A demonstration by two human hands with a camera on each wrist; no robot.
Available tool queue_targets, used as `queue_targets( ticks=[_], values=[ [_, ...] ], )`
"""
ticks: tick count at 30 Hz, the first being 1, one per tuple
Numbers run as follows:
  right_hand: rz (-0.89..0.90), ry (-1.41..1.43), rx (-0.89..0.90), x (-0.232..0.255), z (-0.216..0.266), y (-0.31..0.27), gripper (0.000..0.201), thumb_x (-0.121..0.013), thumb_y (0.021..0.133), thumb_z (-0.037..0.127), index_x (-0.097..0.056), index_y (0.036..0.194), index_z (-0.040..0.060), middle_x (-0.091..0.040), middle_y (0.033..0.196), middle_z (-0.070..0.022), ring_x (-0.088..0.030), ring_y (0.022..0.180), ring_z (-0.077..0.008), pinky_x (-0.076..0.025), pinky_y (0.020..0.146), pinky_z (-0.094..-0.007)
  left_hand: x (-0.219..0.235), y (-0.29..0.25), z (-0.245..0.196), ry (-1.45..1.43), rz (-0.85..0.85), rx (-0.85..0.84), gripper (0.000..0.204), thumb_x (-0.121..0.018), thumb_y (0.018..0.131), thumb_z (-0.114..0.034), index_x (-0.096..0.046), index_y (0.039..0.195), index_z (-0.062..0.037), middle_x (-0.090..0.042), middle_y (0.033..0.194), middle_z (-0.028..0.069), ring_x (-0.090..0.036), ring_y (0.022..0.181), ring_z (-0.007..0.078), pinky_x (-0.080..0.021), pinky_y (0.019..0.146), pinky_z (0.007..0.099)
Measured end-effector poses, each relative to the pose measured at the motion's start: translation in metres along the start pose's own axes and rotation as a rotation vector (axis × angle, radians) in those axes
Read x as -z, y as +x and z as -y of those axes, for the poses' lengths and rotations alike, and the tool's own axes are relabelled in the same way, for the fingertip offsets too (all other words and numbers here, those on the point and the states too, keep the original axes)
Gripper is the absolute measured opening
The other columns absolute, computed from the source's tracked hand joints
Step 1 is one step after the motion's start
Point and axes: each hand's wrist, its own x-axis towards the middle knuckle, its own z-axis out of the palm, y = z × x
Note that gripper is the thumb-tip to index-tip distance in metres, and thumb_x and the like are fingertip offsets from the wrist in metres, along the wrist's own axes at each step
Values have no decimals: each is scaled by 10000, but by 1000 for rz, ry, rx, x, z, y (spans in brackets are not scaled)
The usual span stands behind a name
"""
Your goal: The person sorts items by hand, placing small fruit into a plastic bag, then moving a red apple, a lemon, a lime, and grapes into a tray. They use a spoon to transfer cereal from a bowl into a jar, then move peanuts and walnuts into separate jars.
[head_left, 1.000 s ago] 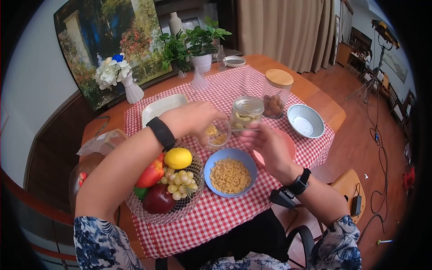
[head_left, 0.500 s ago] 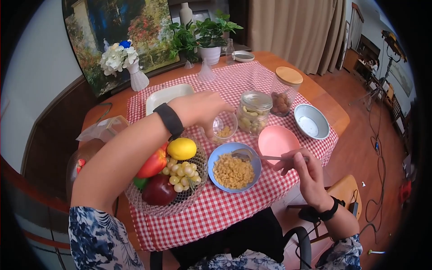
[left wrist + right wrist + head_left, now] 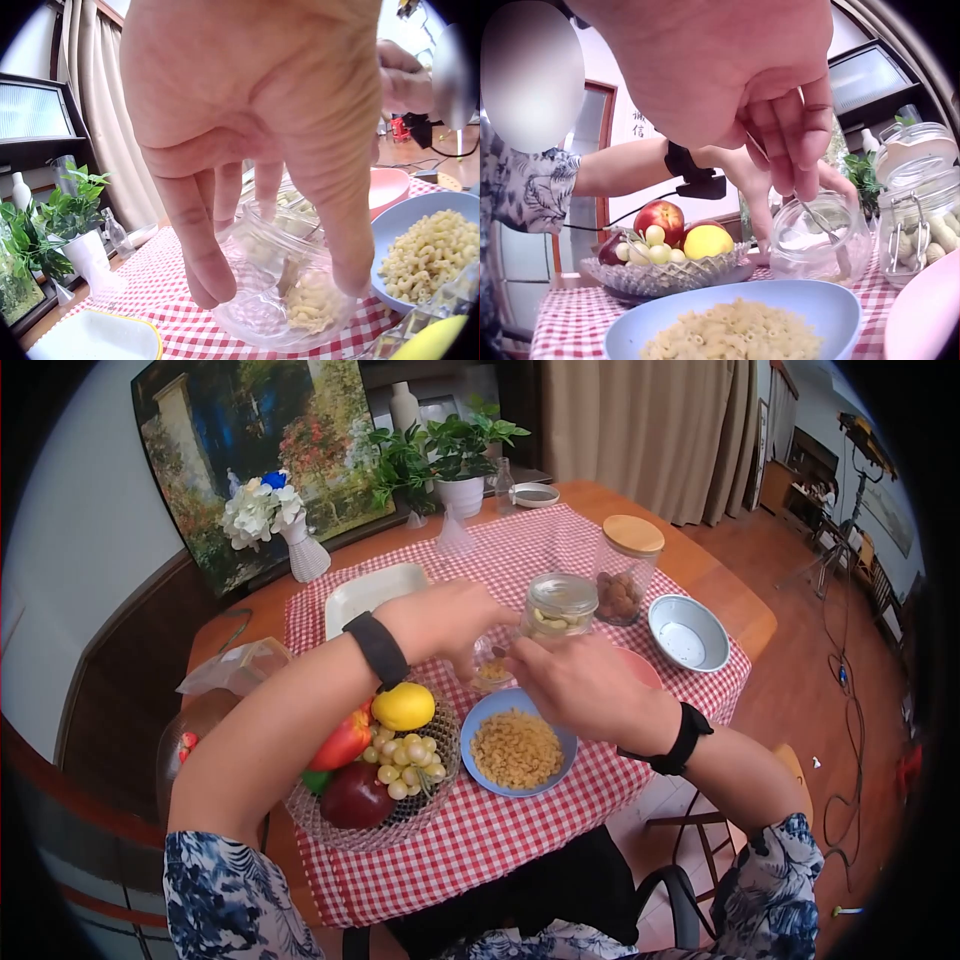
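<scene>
My left hand (image 3: pixel 445 622) grips a small clear glass jar (image 3: pixel 259 319) by its rim from above, thumb on one side and fingers on the other. A little macaroni (image 3: pixel 311 300) lies at the bottom of the jar. From the right, my right hand (image 3: pixel 585 680) pinches the handle of a metal spoon (image 3: pixel 844 261), whose bowl end is down inside the jar. Just in front of the jar stands a blue bowl (image 3: pixel 468 752) heaped with macaroni (image 3: pixel 515 750). The right hand and forearm partly cover a pink bowl (image 3: pixel 638 664).
Left of the blue bowl is a glass fruit dish (image 3: pixel 345 838) with a lemon (image 3: pixel 404 706) and grapes (image 3: pixel 405 765). Behind the hands stand a clip-lid jar (image 3: pixel 560 603) and a wooden-lidded jar (image 3: pixel 632 555). A white tray (image 3: pixel 340 600) and a pale blue bowl (image 3: pixel 690 632) flank them.
The right hand drew back with the spoon over the blue bowl, then returned left to the glass jar, the spoon now inside it. My left hand keeps its grip on the jar.
</scene>
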Motion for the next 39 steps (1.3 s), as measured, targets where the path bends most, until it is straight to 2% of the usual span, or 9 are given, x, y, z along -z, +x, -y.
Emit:
queue_targets(
  ticks=[3,5,6,9,12,15,22,32,39],
  values=[
    [-61,39,-78,-7,-1,1,204,-521,984,173,-560,867,10,-650,733,-184,-647,625,-351,-491,559,-435,3,-1,-5,-9,7,-7,777,-911,513,-176,-635,1230,-58,-711,1001,161,-683,953,337,-544,844,410],
    [-184,345,-337,-9,-1,3,248,-479,1016,190,-585,917,-12,-667,726,-178,-678,642,-292,-507,568,-391,7,1,-8,-6,56,19,819,-911,505,-181,-626,1263,-61,-712,987,160,-684,951,333,-548,838,410],
    [-181,344,-333,-13,-2,3,248,-479,1016,190,-585,917,-12,-667,726,-178,-678,642,-292,-507,568,-391,6,1,-7,-6,53,23,819,-911,505,-181,-626,1263,-61,-712,987,160,-684,951,333,-548,838,410],
    [-322,1045,-741,-29,-7,-7,345,-392,1068,253,-578,1075,-38,-694,845,-115,-698,755,-202,-558,668,-312,-1,2,-1,54,9,10,846,-909,504,-183,-615,1288,-65,-714,985,161,-684,954,334,-550,835,412],
    [-401,1371,-935,-40,-10,-14,345,-359,1074,260,-549,1125,-24,-689,960,-143,-697,835,-225,-563,752,-323,-1,2,2,41,11,-7,862,-904,504,-179,-605,1306,-71,-715,993,163,-686,965,326,-554,834,411],
    [-404,1533,-1001,-41,-13,-21,363,-327,1081,281,-527,1160,-12,-678,1018,-153,-687,926,-235,-546,843,-337,2,2,0,11,40,4,873,-904,502,-173,-599,1314,-76,-714,1020,165,-689,972,318,-553,838,410],
    [-431,1533,-937,-37,-22,-34,373,-300,1084,277,-531,1170,-3,-678,1049,-150,-683,993,-240,-537,880,-352,0,1,3,-7,24,6,900,-920,480,-189,-598,1313,-75,-715,1036,164,-690,965,326,-546,843,415],
    [-517,1397,-917,7,-1,-90,357,-398,1075,308,-572,1158,8,-711,997,-142,-701,950,-228,-533,829,-321,1,-3,2,-15,19,21,916,-935,488,-233,-590,1318,-61,-709,1026,197,-680,979,346,-541,868,418],
    [-299,701,-456,34,27,-106,253,-452,1059,159,-621,1076,-30,-720,936,-154,-707,854,-205,-543,722,-308,2,-4,2,11,15,5,891,-925,504,-214,-593,1320,-81,-712,995,188,-681,959,349,-540,849,431]
  ],
)
